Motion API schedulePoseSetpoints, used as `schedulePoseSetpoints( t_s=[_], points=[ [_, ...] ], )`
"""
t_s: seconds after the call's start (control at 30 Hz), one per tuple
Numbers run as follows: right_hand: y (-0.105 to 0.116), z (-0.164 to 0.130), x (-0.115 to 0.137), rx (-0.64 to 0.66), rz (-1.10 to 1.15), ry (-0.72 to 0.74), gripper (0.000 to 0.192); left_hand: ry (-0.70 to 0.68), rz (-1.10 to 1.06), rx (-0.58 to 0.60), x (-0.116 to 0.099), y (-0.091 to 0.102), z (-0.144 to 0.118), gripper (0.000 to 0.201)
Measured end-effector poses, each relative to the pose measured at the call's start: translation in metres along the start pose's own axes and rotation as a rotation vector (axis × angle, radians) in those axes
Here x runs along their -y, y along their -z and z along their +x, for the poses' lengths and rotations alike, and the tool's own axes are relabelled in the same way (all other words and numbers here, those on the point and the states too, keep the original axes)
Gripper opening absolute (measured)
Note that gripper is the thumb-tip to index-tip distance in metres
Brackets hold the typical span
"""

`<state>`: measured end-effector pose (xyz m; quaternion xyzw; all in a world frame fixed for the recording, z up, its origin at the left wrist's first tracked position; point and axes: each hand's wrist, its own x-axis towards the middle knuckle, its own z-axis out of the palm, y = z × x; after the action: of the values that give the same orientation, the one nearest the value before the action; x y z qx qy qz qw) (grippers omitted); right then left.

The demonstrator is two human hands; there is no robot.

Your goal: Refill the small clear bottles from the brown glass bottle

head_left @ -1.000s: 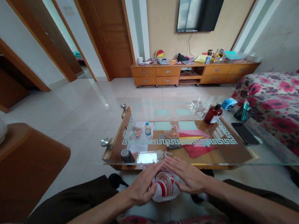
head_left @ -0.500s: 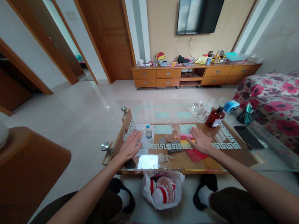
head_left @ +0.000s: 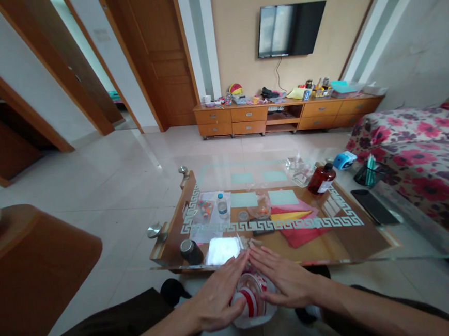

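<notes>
**Fingers (head_left: 263, 253) drawn together again above the bag (head_left: 254, 321)**

The fingers lie straight and flat, gripping nothing. The left hand (head_left: 218, 297) and the right hand (head_left: 285, 276) slant inward, palms apparently down, their tips meeting or nearly so in a peak at the near edge of the counter (head_left: 349, 246). Whether those tips touch the glass cannot be told.

Half a second ago the hands were spread wide over the counter; now they are side by side, much as they were a second ago. The change seems to be one of pose only, with nothing picked up or carried.

Below the hands, between the person's legs, the bag holds a red-and-white cup (head_left: 251, 301); it stood in full view half a second ago and is now partly covered. Just beyond the fingertips lies a crumpled grey thing, half hidden, with a bright white rectangle (head_left: 222, 251) beside it. The black can (head_left: 191, 252), lately behind the left arm, shows whole again.

Farther out, the water bottle (head_left: 222, 206), red sheet (head_left: 298, 236), brown bottle (head_left: 322, 180) and dark phone (head_left: 374, 206) look unmoved. The whole view has shifted slightly, leaving the television (head_left: 292, 29) lower.
</notes>
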<state>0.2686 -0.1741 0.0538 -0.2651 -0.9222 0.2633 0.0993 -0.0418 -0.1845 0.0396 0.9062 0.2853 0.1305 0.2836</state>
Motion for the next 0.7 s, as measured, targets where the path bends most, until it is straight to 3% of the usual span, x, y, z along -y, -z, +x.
schedulePoseSetpoints(
  t_s=[0.1,0.2,0.27,0.33,0.43,0.5,0.6,0.7],
  points=[
    [0.013,-0.005,-0.003,0.000,0.054,0.042,0.086,0.004,-0.125,-0.002,-0.004,0.014,-0.005,0.084],
    [0.035,-0.006,-0.036,-0.081,-0.020,-0.051,0.076,0.015,-0.151,-0.052,0.017,0.041,0.008,0.074],
    [0.049,-0.006,-0.073,-0.192,-0.120,-0.194,0.073,0.122,-0.062,-0.150,0.049,0.057,0.021,0.067],
    [0.062,-0.006,-0.116,-0.310,-0.221,-0.343,0.075,0.319,0.099,-0.289,0.091,0.069,0.035,0.068],
    [0.077,-0.007,-0.183,-0.402,-0.339,-0.510,0.086,0.738,0.356,-0.478,0.165,0.079,0.053,0.084],
    [0.085,-0.003,-0.222,-0.418,-0.391,-0.560,0.091,0.908,0.446,-0.531,0.210,0.087,0.066,0.093],
    [0.096,0.017,-0.272,-0.464,-0.421,-0.608,0.094,1.033,0.489,-0.576,0.261,0.107,0.092,0.098],
    [0.107,0.059,-0.308,-0.514,-0.399,-0.672,0.098,0.986,0.455,-0.524,0.287,0.133,0.127,0.096]
  ],
)
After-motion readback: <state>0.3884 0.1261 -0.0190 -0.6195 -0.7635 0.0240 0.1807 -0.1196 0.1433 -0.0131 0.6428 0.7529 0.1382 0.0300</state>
